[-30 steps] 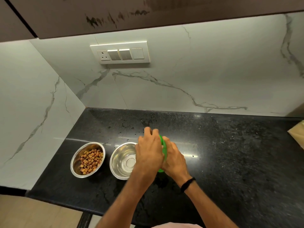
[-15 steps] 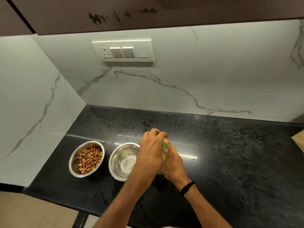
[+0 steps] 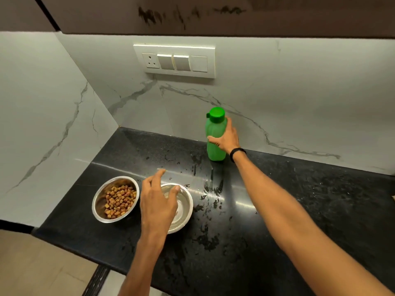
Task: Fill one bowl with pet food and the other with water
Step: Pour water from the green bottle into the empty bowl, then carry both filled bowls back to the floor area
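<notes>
Two steel bowls sit side by side on the worktop (image 3: 299, 210), near left; the left bowl (image 3: 100, 210) holds brown kibble (image 3: 118, 199). Over the right bowl (image 3: 183, 207) hovers the left hand (image 3: 158, 201), fingers loosely spread, holding nothing. Farther back, by the wall, the right hand (image 3: 226, 138) wraps its fingers round the upright, capped green bottle (image 3: 214, 129).

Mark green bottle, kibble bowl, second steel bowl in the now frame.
green bottle (image 3: 214, 128): head view, upper body just under the cap.
kibble bowl (image 3: 100, 204): head view, bare inner left wall.
second steel bowl (image 3: 185, 202): head view, inner right wall.
</notes>
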